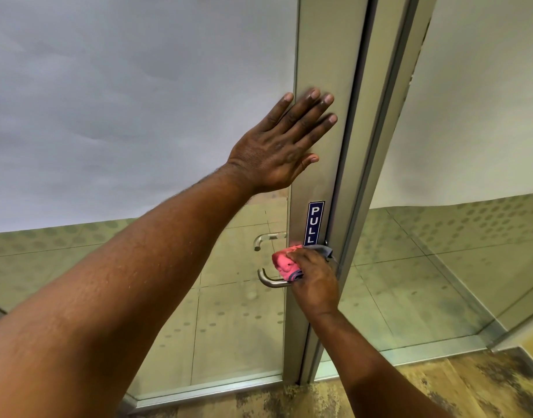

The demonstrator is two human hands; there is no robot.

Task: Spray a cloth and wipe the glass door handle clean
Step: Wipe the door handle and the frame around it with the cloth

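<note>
Left hand (279, 146) flat on the metal door frame (322, 86), fingers (315, 107) spread apart and holding nothing. Likely there to keep the door from swinging while the rubbing goes on.

Right hand (315, 280) lower down, fingers curled tight around a bunched pink cloth (285, 262) with a grey edge. Cloth pressed onto the near door handle (271, 282), right where the handle joins the frame. Squeezed into a ball, probably to push hard on a small spot.

Handle: a bent silver metal bar, smooth and shiny, sticking out to the left with a curved end. Only that left part in sight; the rest hidden under cloth and hand. No clear dirt to pick out on the bare part. A second handle (266, 239) just above, seen through the glass, seemingly on the far side of the door.

Blue PULL sign (314, 223) on the frame just above the cloth, bottom letter partly covered by it.

No spray bottle in view. Wiping step under way, by the look of it.
</note>
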